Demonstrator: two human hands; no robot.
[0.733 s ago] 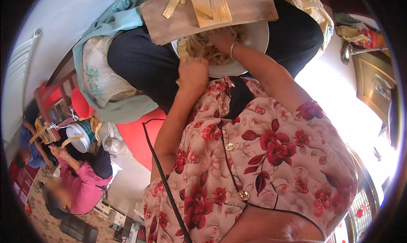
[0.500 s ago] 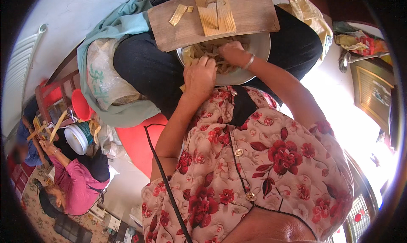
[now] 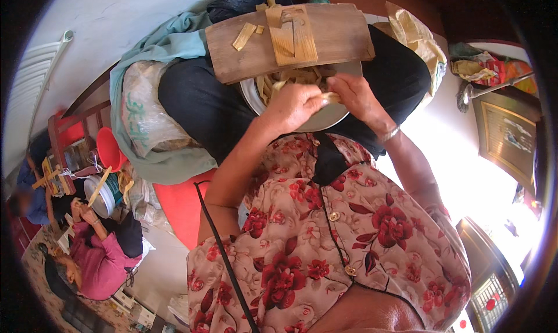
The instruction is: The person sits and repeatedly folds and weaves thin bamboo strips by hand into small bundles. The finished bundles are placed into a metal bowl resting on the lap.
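Close together above the near side of a pale metal basin (image 3: 325, 123), my left hand (image 3: 293, 107) and my right hand (image 3: 356, 97) are both closed. Between them they pinch a short pale-yellow strip (image 3: 331, 97), its ends hidden in the fingers. More pale-yellow strips (image 3: 303, 76) lie inside the basin, partly covered by my hands. Across its far rim rests a brown wooden board (image 3: 241, 62), bearing a lighter slotted wooden block (image 3: 294, 51). A loose flat yellow piece (image 3: 244, 36) and a smaller bit lie left of the block.
A clear plastic bag (image 3: 148, 109) and teal cloth (image 3: 168, 42) lie by my left leg. At far left, a person in pink (image 3: 107, 257) holds a long yellow strip beside a white-lidded bucket (image 3: 99, 194) and a red bowl (image 3: 110, 148). A paper sack (image 3: 414, 39) stands beyond my right knee.
My right hand has come up out of the basin and back toward me. My left hand has moved right from the rim to meet it, and a strip is now held between them.
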